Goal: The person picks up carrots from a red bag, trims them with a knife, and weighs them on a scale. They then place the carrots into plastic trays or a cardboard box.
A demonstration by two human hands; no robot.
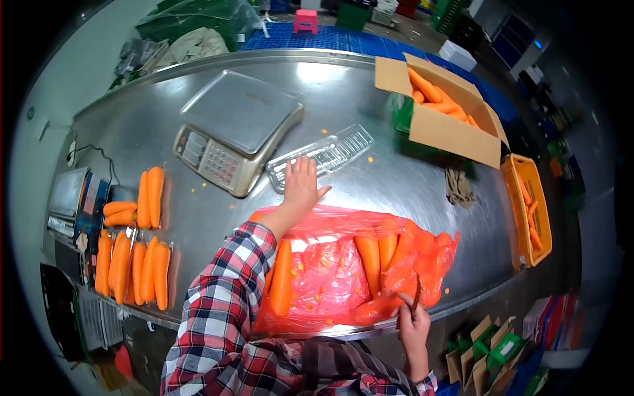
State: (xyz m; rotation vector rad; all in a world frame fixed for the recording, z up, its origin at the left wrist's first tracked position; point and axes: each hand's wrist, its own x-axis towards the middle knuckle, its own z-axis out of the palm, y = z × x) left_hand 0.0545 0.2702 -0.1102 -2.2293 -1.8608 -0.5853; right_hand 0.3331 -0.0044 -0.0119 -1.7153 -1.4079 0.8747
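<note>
Clear plastic trays (325,155) are touching the spread left hand (300,187). The right hand (414,325) is pinching a thin tool (417,292) beside the carrots (370,256).

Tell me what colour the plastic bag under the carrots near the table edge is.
The plastic bag is red and see-through; the head view shows it best.

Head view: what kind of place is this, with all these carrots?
Likely a produce packing station: a weighing scale on a steel table, a cardboard box of carrots, and clear plastic trays at the left hand.
</note>
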